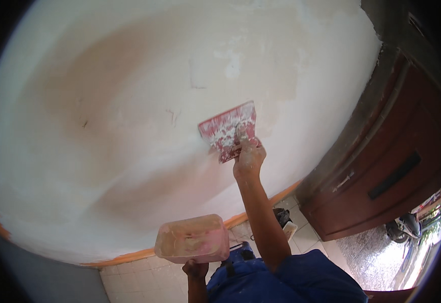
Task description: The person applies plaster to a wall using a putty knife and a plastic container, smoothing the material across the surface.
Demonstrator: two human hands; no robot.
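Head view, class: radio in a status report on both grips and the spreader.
Right grip: red spreader, smeared white, against or near the pale wall. Left grip: pinkish tub. No obstacle seen beside the spreader.

A patchy white wall (144,126) lies beyond the grip, a reddish-brown panelled door (382,151) rightward, pale floor tiles (144,279) below.

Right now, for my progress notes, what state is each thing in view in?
Right hand: gripping red scraper
Red scraper: smeared with white
Left hand: holding tub
Tub: open, residue inside
Wall: patchy, white and beige
Brown door: whether fully shut, unclear
Motorbike: outside, partly hidden
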